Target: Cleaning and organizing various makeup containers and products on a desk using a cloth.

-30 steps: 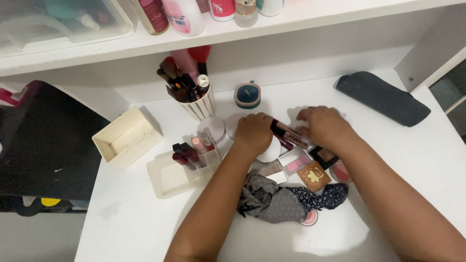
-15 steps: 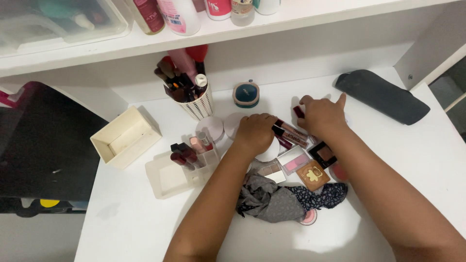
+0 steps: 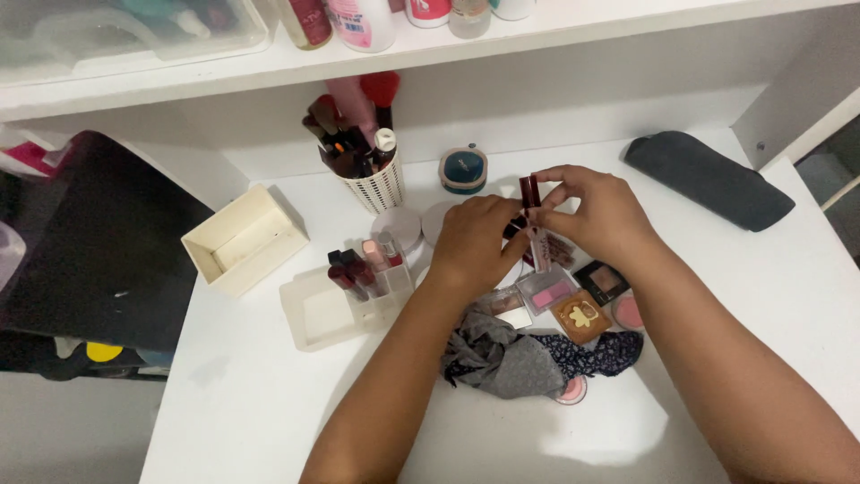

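Dark-red lip gloss tube (image 3: 530, 193) pinched upright by right hand (image 3: 602, 218); left hand (image 3: 475, 242) fingers closed on another tube (image 3: 515, 226); best grip steady, clear of palettes (image 3: 548, 291).

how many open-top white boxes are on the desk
2. One empty box sits at the desk's left edge; the other, an organiser tray, lies just right of it, holding lipsticks. Others may be hidden under the hands.
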